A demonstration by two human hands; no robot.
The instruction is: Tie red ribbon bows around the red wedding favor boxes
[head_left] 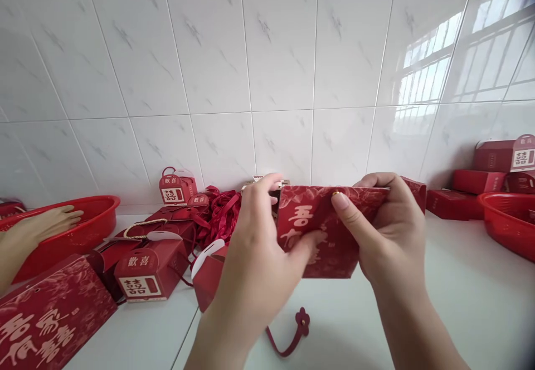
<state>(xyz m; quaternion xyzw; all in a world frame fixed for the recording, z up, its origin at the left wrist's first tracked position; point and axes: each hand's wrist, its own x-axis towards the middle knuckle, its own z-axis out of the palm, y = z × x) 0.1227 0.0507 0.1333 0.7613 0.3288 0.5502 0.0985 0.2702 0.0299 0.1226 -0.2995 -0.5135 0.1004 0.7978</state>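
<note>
Left hand (265, 242), right hand (393, 236): fingers pinched on red bag (332, 264), contents hidden; another person's hand (52, 224) over red basin (90, 235).

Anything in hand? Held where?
Red gift bag: left hand grips its left side; right hand, its upper right, by the gold stud.

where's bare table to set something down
Widest: the white tabletop between the right forearm and the far-right red basin. Smaller: a strip between the printed red piece at front left and the left forearm. Crowded: back left, with red boxes and ribbons.
</note>
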